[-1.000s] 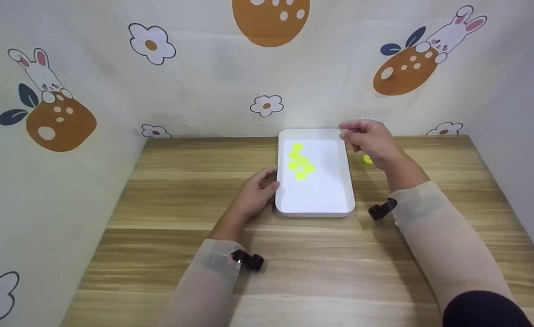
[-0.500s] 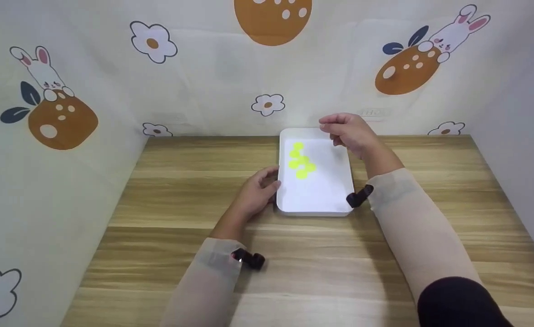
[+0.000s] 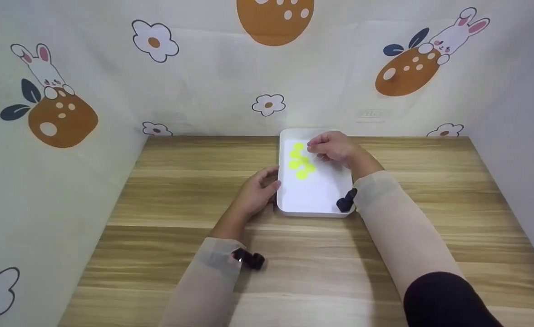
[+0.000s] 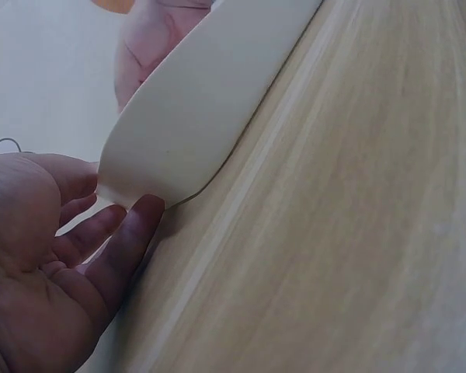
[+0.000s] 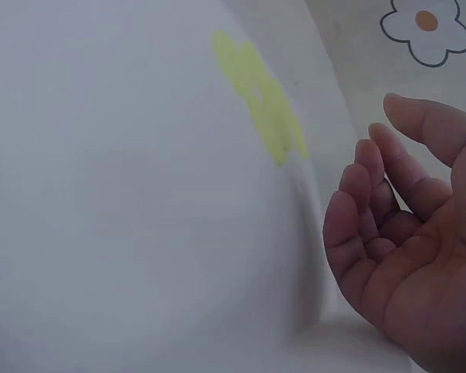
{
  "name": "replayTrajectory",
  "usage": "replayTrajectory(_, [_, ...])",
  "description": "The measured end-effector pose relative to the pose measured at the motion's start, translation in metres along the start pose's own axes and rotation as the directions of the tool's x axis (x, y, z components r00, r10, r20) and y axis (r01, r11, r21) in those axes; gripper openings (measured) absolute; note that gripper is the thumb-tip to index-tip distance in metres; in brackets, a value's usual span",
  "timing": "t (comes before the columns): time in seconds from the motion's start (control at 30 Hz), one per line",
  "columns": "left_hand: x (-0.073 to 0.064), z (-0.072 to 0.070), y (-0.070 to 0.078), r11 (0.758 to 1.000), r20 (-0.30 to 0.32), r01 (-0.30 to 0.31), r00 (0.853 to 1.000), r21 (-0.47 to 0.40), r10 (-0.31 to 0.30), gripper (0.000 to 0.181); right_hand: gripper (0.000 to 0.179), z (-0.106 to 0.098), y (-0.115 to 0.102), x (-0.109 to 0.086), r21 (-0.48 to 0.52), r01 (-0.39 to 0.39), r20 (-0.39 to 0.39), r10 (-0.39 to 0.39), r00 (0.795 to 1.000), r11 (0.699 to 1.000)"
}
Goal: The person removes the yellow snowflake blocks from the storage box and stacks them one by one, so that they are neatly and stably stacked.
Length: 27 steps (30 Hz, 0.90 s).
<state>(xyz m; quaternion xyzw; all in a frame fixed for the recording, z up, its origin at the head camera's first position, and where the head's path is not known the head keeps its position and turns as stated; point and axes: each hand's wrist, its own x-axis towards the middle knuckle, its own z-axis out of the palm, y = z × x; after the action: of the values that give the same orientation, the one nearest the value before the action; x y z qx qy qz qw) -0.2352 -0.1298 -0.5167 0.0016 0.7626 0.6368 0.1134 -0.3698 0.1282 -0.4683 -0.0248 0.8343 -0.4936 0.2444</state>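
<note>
A white rectangular tray (image 3: 314, 195) stands on the wooden table, near the back wall. Inside it, toward the left side, lies a cluster of several small bright yellow pieces (image 3: 301, 161), roundish in outline. My left hand (image 3: 254, 194) holds the tray's left side; the left wrist view shows thumb and fingertips against the white wall of the tray (image 4: 194, 109). Over the tray's far right part is my right hand (image 3: 333, 147), fingertips just right of the yellow pieces. In the right wrist view its fingers (image 5: 353, 186) are loosely bent, with nothing visible between them and the thumb.
The wood-grain table (image 3: 180, 181) extends on both sides of the tray and in front. Behind it rises a pale wall cloth (image 3: 212, 81) printed with rabbits, fruit and flowers. A small black camera (image 3: 346, 200) on the right wrist overlaps the tray's near right corner.
My right hand has moved left from beside the tray, passed over its far rim and come down over the inside. A yellow piece on the table is now hidden from view. The left hand stays.
</note>
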Motion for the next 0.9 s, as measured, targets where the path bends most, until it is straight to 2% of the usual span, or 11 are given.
replayTrajectory(0.2, [0.001,0.0,0.002,1.0,0.007,-0.011,1.0,-0.001,0.011,0.051,0.03,0.005,0.008,0.001,-0.105,0.017,0.007,-0.017,1.0,0.994])
replayTrajectory(0.5, [0.002,-0.001,-0.001,0.999,0.017,-0.006,1.0,-0.033,0.007,0.051,0.034,0.007,0.015,0.002,-0.168,0.065,0.039,-0.059,0.997,0.984])
replayTrajectory(0.67, [0.001,-0.002,-0.002,1.0,0.018,-0.009,1.0,-0.018,0.009,0.052,0.04,0.007,0.018,0.002,-0.256,0.124,0.082,-0.107,0.991,0.959])
replayTrajectory(0.9, [0.001,0.0,-0.002,1.0,0.013,-0.009,1.0,-0.016,0.009,0.052,0.041,0.008,0.019,0.003,-0.313,0.112,0.101,-0.085,0.991,0.943])
